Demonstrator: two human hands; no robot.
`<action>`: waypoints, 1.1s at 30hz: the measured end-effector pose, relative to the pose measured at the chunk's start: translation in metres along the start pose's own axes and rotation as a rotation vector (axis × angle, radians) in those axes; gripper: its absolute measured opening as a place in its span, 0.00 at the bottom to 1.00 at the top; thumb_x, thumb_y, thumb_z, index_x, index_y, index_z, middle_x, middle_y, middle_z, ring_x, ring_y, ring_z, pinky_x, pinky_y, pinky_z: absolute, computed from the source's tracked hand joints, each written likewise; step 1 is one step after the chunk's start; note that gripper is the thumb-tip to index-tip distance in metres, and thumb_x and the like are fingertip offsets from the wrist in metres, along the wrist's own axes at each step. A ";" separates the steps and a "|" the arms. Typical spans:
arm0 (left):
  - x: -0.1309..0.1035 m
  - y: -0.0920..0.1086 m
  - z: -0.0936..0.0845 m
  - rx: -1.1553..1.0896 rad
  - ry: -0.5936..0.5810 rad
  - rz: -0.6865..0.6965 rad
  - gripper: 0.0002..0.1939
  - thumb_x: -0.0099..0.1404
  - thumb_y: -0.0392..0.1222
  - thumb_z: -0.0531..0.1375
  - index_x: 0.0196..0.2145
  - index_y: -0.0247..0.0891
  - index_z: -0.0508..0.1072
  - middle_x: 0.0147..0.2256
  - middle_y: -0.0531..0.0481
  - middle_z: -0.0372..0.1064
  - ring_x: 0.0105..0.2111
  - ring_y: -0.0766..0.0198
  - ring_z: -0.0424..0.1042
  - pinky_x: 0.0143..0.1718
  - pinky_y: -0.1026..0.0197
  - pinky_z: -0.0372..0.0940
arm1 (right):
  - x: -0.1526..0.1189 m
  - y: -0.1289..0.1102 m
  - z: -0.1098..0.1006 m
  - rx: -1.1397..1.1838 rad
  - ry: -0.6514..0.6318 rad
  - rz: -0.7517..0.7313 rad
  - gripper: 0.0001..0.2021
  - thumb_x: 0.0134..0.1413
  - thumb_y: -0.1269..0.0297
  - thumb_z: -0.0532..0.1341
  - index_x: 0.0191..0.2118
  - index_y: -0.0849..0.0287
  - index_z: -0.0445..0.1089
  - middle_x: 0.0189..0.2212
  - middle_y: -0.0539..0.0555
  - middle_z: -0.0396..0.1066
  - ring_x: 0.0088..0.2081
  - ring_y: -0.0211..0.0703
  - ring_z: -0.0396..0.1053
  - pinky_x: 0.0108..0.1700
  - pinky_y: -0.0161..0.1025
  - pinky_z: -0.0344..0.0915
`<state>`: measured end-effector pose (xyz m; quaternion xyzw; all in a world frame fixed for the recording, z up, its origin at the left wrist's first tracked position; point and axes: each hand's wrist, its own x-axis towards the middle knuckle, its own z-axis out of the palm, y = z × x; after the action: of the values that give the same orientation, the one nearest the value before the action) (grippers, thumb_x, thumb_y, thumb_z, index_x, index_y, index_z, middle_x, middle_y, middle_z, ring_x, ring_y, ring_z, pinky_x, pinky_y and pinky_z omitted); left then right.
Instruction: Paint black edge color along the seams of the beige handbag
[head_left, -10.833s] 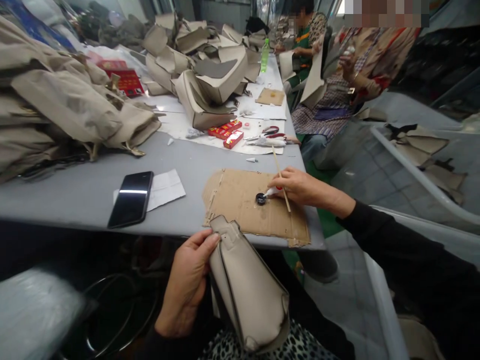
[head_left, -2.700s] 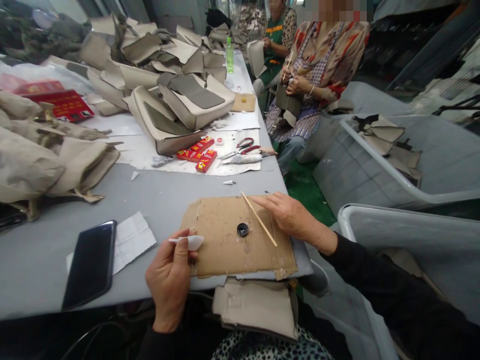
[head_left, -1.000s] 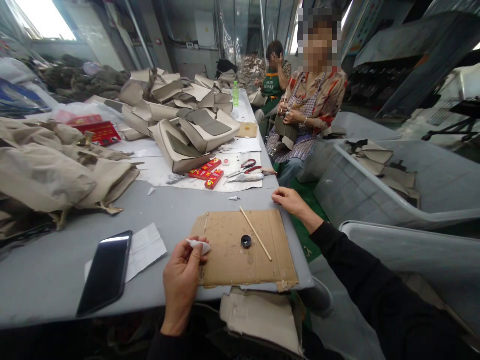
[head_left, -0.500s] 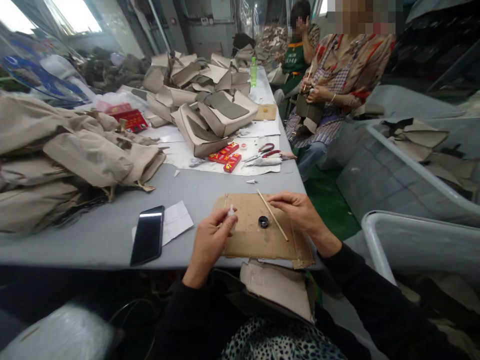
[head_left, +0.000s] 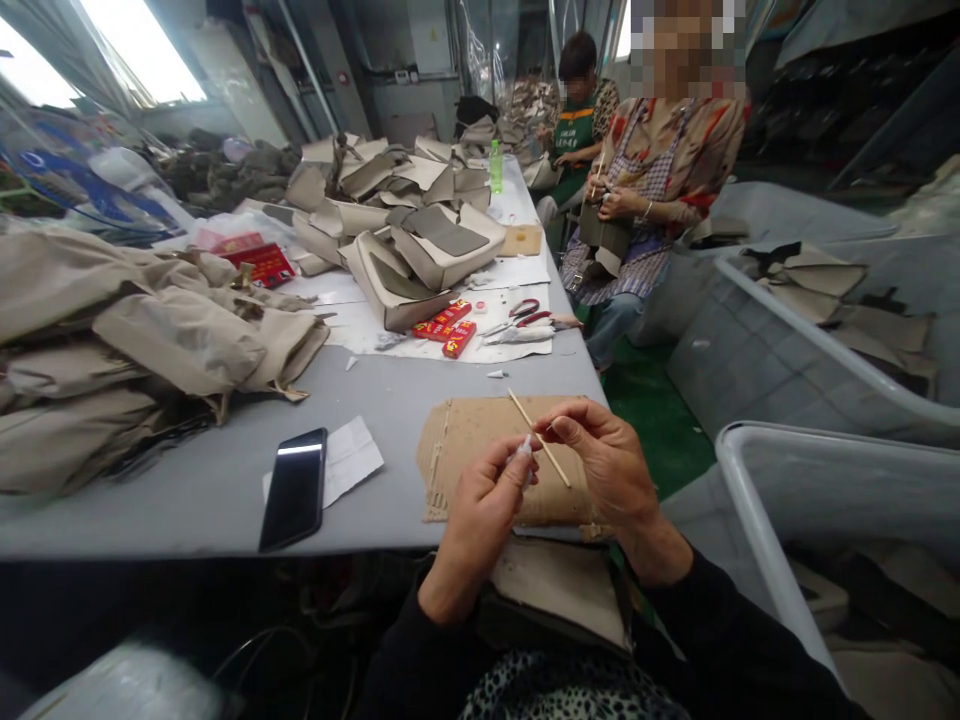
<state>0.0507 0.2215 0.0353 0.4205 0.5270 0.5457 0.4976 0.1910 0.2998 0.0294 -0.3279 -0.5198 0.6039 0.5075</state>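
now you're bringing your hands together: your left hand [head_left: 480, 510] is grasping the small white tube [head_left: 527, 458] nozzle up above the cardboard [head_left: 465, 435], and your right hand [head_left: 619, 470], apart from it a moment ago, is hovering right by the tip. its fingers are curling inward, though i cannot tell whether they're pinching anything. your work is seemingly centring on the nozzle, while the stick [head_left: 556, 463] is lying unheld and the beige piece [head_left: 562, 590] is resting at your lap.

On the table [head_left: 187, 515], a black smartphone [head_left: 294, 490] overlaps a sheet of white paper [head_left: 352, 455]; farther back, a green bottle [head_left: 496, 170] stands upright. Beyond the table's right edge are grey plastic bins [head_left: 727, 345].
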 end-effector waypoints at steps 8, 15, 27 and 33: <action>-0.001 0.004 -0.001 0.116 0.006 0.035 0.17 0.71 0.49 0.59 0.51 0.38 0.79 0.33 0.48 0.71 0.33 0.62 0.67 0.35 0.61 0.62 | -0.007 -0.006 0.005 0.044 0.020 0.021 0.10 0.52 0.56 0.73 0.33 0.56 0.79 0.29 0.50 0.79 0.32 0.40 0.76 0.39 0.36 0.73; -0.002 0.007 0.002 0.168 0.001 0.119 0.13 0.71 0.44 0.59 0.48 0.39 0.80 0.35 0.47 0.74 0.37 0.59 0.70 0.41 0.59 0.63 | -0.012 -0.003 0.005 0.007 0.051 -0.015 0.06 0.54 0.59 0.73 0.33 0.54 0.80 0.29 0.49 0.79 0.31 0.38 0.75 0.38 0.34 0.72; 0.000 0.006 0.002 0.147 0.003 0.134 0.13 0.71 0.44 0.60 0.48 0.40 0.80 0.33 0.47 0.74 0.41 0.55 0.72 0.48 0.55 0.64 | -0.013 -0.003 0.006 -0.038 0.078 -0.048 0.04 0.53 0.60 0.73 0.32 0.53 0.81 0.28 0.48 0.78 0.31 0.38 0.74 0.37 0.35 0.70; 0.001 0.003 0.002 0.134 0.002 0.132 0.13 0.71 0.45 0.60 0.48 0.41 0.80 0.33 0.48 0.74 0.41 0.55 0.73 0.50 0.53 0.64 | -0.013 -0.004 0.006 -0.062 0.090 -0.038 0.05 0.52 0.60 0.73 0.32 0.53 0.81 0.29 0.48 0.78 0.32 0.39 0.75 0.38 0.36 0.70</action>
<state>0.0524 0.2228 0.0386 0.4860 0.5339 0.5413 0.4311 0.1904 0.2853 0.0325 -0.3602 -0.5210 0.5624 0.5315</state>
